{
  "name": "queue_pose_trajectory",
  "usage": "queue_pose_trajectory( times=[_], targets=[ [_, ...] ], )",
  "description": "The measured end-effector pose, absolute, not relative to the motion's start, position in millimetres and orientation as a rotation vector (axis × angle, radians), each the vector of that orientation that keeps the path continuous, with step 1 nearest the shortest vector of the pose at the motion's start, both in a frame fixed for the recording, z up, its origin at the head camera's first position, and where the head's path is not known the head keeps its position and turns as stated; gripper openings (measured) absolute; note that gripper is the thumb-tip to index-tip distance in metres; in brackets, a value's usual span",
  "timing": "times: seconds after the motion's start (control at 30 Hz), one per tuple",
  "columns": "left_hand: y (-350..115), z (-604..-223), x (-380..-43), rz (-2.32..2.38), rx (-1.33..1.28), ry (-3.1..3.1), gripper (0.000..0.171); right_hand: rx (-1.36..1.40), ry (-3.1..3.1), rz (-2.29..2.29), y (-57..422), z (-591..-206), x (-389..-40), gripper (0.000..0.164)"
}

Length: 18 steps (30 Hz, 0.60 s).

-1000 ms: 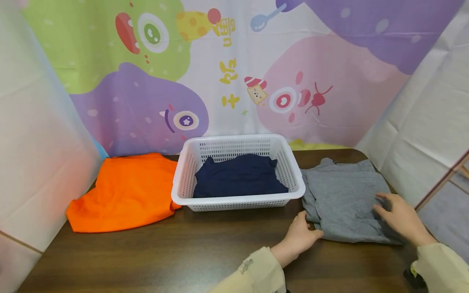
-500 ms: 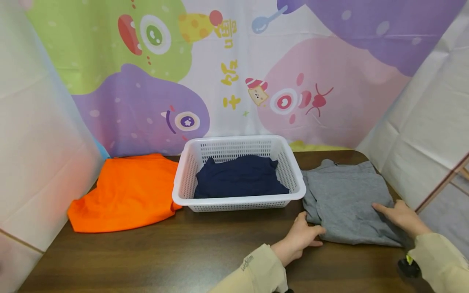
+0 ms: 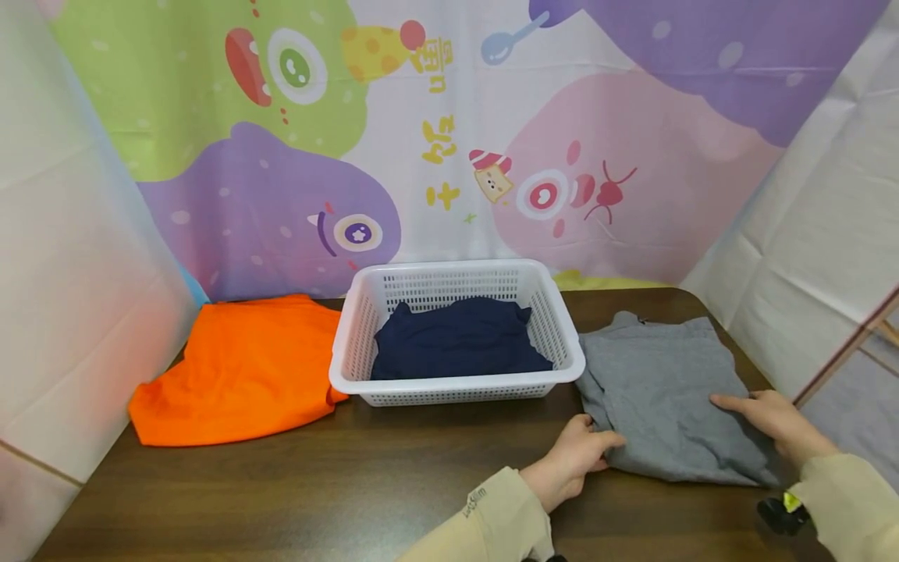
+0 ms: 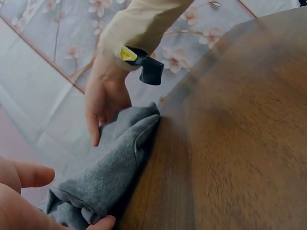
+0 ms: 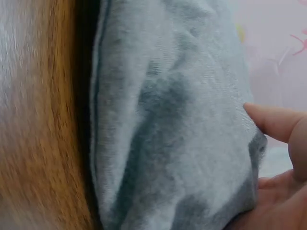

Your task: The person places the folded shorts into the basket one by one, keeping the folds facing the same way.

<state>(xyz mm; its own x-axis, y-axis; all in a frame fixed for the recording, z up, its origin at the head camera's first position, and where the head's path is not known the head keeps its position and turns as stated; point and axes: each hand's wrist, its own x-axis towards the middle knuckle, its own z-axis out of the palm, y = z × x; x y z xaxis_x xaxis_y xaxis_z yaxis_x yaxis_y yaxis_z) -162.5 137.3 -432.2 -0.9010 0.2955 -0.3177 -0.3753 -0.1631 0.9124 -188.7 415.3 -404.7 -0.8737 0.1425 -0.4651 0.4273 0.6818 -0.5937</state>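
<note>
A folded grey garment (image 3: 660,390) lies at the right end of the table, close beside the white basket. My left hand (image 3: 572,457) holds its near left corner, with the cloth between thumb and fingers. At its right edge my right hand (image 3: 779,421) grips the cloth, thumb on top and fingers underneath. The right wrist view shows the thumb (image 5: 271,120) against the garment's side, the fingers partly hidden by cloth. In the left wrist view, the garment's folded edge (image 4: 105,177) stretches between both hands.
The white plastic basket (image 3: 460,385) stands mid-table with a folded navy garment (image 3: 460,339) inside. An orange garment (image 3: 246,375) lies spread at the left, touching the basket's side. A cartoon-print curtain (image 3: 449,140) hangs behind, and pale sheets flank both sides.
My right hand has come down onto the garment's right edge and taken hold. The grey garment has slid slightly toward me, and my left fingers have closed on its corner.
</note>
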Motion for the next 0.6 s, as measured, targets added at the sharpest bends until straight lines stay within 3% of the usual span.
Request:
queue_pose_trajectory(
  times=[0.27,0.6],
  targets=[
    [134.3,-433.6,-163.6,2.113,-0.16,1.596,0.024,0.553,2.381,-1.233,411.0,-401.1,-180.7,0.096],
    [130.3,-430.8,-162.1,2.031,-0.197,1.593,0.022,0.492,2.277,-1.388,412.3,-406.4,-175.0,0.085]
  ],
)
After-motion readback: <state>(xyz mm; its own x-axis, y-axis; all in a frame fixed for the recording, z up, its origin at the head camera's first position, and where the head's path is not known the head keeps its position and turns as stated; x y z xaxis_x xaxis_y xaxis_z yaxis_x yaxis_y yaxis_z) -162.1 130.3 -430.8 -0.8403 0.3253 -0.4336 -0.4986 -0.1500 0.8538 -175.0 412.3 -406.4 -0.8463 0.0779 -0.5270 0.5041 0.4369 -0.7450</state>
